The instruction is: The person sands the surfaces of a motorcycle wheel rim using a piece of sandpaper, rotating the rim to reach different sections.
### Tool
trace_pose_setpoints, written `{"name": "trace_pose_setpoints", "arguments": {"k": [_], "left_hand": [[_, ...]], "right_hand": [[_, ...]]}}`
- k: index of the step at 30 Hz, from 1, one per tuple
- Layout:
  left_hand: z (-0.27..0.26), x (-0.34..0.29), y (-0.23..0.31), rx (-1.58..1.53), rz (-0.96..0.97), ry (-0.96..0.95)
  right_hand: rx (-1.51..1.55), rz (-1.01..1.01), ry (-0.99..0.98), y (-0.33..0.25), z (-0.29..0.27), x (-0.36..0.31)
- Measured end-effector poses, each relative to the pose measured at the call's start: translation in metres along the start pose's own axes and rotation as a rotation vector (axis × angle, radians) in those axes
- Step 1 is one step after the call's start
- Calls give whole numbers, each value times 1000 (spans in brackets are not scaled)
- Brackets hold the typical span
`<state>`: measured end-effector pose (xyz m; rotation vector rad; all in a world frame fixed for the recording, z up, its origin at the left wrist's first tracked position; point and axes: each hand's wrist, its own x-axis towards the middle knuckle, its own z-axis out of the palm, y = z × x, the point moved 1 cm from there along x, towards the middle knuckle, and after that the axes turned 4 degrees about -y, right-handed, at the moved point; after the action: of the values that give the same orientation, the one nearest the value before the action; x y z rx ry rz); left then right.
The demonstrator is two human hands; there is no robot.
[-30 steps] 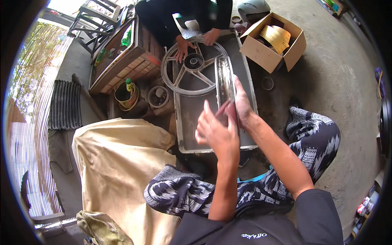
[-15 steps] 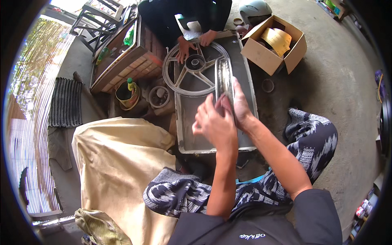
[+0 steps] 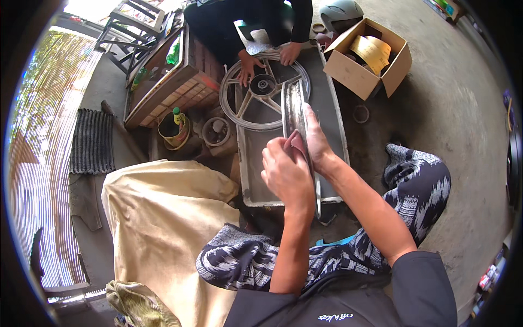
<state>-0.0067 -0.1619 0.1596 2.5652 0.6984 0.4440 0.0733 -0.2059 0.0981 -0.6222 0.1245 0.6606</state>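
A metal wheel rim [image 3: 294, 106] stands on edge in front of me, its shiny, stained channel showing. My left hand [image 3: 286, 173] pinches a folded reddish-brown piece of sandpaper [image 3: 297, 143] and presses it against the rim's channel. My right hand [image 3: 317, 140] grips the rim's right side, thumb up along the edge; its other fingers are hidden behind the rim. Just beyond lies a spoked wheel [image 3: 263, 85], flat across a shallow tray [image 3: 340, 115]. A co-worker's two hands [image 3: 250, 66] rest on that wheel.
An open cardboard box [image 3: 348, 71] holding a curled yellow sheet stands at the far right, near a grey helmet [image 3: 340, 11]. To the left are a wooden cabinet [image 3: 169, 87], a bucket [image 3: 173, 139] with a green bottle, and a round pot [image 3: 216, 131]. Beige cloth [image 3: 163, 201] covers the left foreground.
My left hand, blurred before, has come slightly nearer along the rim with the sandpaper. The rim's lower end now shows below my hands. The co-worker's hand on the right has shifted rightward.
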Motion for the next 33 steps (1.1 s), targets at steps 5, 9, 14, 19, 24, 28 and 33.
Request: {"name": "trace_pose_setpoints", "arguments": {"k": [5,9,14,19,24,28,33], "left_hand": [[10,45,3,-9,117,91],[11,59,4,28,102,98],[2,37,1,-11,48,30],[13,100,7,244,121,0],[4,52,13,196,119,-51],[11,70,16,153,120,-56],[16,87,1,242,152,11]], "right_hand": [[257,9,-112,27,0,14],[194,-28,-111,25,2,24],[21,-88,5,41,-29,37],[35,-124,-120,30,1,23],[-9,-83,50,38,-32,35],[-99,-202,38,51,-39,51],[-14,-206,-53,54,-14,46]]}}
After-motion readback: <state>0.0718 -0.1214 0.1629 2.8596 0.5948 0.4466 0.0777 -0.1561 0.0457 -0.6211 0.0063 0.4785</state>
